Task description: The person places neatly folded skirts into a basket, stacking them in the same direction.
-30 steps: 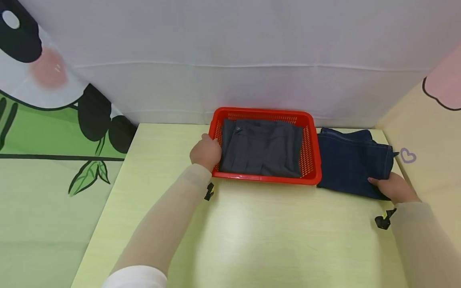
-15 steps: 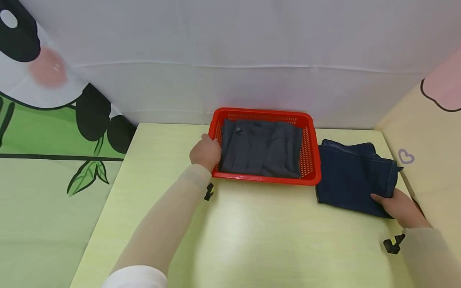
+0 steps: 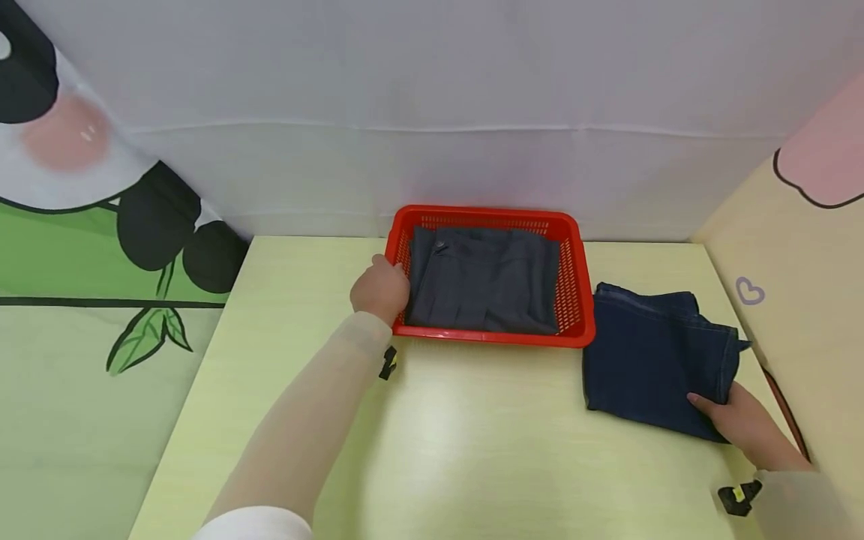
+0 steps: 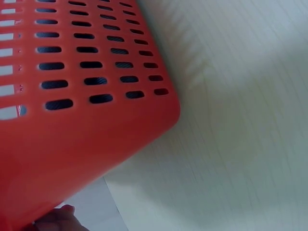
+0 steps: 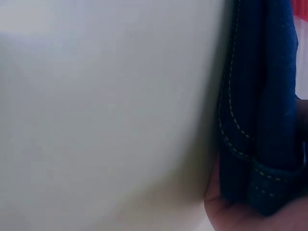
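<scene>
A red plastic basket point(image 3: 493, 338) with slotted walls stands at the back of the table, and folded dark grey trousers point(image 3: 482, 281) lie in it. My left hand point(image 3: 381, 290) grips the basket's left rim; in the left wrist view the slotted wall point(image 4: 72, 139) fills the upper left and only a bit of the hand point(image 4: 60, 220) shows. To the right of the basket are folded dark blue jeans point(image 3: 655, 360). My right hand point(image 3: 745, 424) pinches their near right corner, thumb on top and fingers underneath. The right wrist view has the jeans' stitched folded edge point(image 5: 257, 120) in the hand point(image 5: 250, 216).
The pale wooden table point(image 3: 472, 442) reaches back to a white cloth wall point(image 3: 472, 172). A cream panel point(image 3: 803, 315) borders it on the right, and a printed green panel point(image 3: 88, 420) on the left.
My right hand has drawn the jeans toward the front of the table, away from the back edge. The left hand and the basket have stayed in place.
</scene>
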{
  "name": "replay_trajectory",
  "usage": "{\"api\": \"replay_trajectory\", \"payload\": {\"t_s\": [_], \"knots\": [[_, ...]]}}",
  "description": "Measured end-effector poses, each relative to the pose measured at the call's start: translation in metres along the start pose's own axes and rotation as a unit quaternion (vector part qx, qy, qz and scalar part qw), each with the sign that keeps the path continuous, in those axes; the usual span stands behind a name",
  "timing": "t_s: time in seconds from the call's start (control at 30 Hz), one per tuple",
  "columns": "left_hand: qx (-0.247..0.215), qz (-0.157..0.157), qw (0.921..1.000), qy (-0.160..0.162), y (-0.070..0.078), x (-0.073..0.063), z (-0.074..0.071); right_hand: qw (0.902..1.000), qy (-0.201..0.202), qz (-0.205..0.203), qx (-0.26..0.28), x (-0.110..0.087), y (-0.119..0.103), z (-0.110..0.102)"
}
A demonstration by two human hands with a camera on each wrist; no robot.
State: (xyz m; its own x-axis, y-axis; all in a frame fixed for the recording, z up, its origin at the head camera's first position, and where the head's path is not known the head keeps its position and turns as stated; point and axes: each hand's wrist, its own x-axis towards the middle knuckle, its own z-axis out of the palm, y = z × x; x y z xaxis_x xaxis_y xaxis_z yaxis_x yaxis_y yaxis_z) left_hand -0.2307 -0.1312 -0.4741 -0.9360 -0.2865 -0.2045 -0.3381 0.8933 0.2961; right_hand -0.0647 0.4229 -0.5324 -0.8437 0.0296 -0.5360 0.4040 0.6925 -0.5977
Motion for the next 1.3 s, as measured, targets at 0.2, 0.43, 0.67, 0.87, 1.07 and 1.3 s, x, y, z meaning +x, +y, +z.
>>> {"api": "replay_trajectory", "payload": {"t_s": [0.2, 0.43, 0.67, 0.87, 1.07, 1.3], "knots": [[-0.001, -0.007, 1.0, -0.003, 0.002, -0.002, -0.002, 0.9999, 0.01, -0.002, 0.007, -0.015, 0.003, 0.014], [0.01, -0.008, 0.9999, -0.004, 0.001, -0.001, -0.001, 0.9996, -0.027, 0.012, 0.001, -0.024, 0.008, 0.025], [0.0, -0.009, 1.0, -0.004, 0.002, -0.003, -0.003, 0.9986, -0.042, 0.0, -0.034, -0.037, 0.01, 0.033], [0.0, -0.011, 0.9999, -0.006, 0.003, -0.005, -0.005, 0.9979, -0.045, -0.009, -0.046, -0.044, 0.008, 0.042], [0.001, -0.01, 0.9999, -0.005, 0.004, -0.004, -0.004, 0.9967, -0.045, -0.019, -0.064, -0.049, 0.002, 0.051], [0.0, -0.012, 0.9999, -0.002, 0.002, -0.001, -0.002, 0.9955, -0.059, -0.021, -0.071, -0.052, -0.006, 0.064]]}}
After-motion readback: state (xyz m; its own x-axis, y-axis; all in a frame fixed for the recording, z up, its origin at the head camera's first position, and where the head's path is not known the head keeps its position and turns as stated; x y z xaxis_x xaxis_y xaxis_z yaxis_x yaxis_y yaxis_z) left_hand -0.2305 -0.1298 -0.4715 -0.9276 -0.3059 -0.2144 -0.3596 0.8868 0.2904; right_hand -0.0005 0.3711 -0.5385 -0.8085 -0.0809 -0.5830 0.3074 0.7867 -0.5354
